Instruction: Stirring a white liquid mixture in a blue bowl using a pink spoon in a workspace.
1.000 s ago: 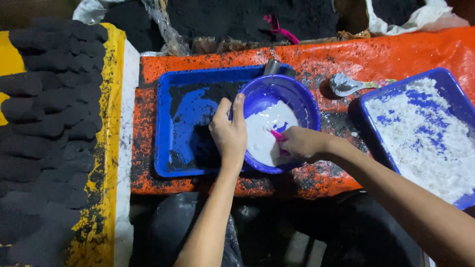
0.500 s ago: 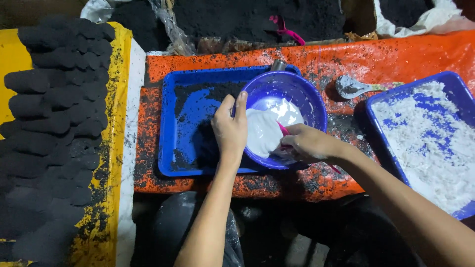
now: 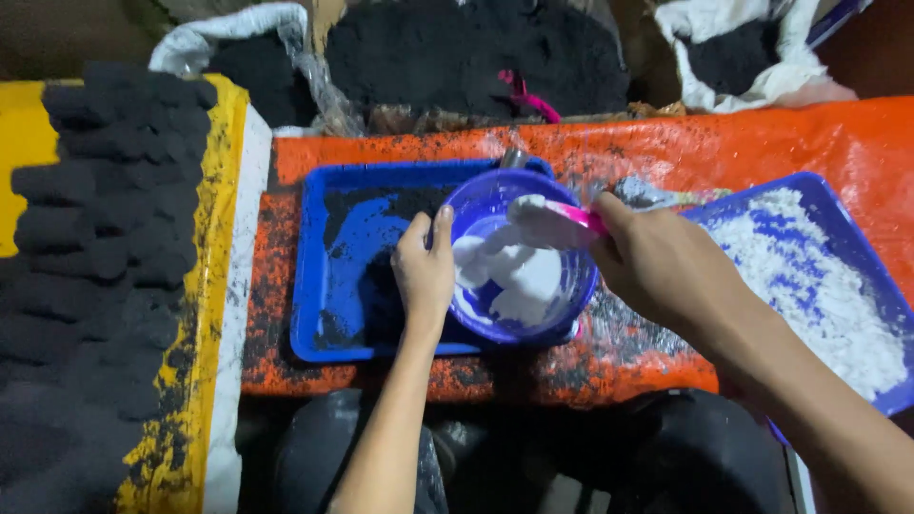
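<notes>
"What's all this sitting on?"

"A low bench under an orange sheet, speckled black and dusted white in places."

"And directly on the sheet?"

"A blue tray smeared with black powder on the left. A second blue tray on the right, spread with white powder, running past the bench's near edge. A small metal piece lies on the sheet between them, too dusted to make out."

"The purple bowl?"

"Resting on the left tray's right end, white paste inside."

"And beside the bench?"

"To the left, a yellow board with rows of black lumps on it."
</notes>
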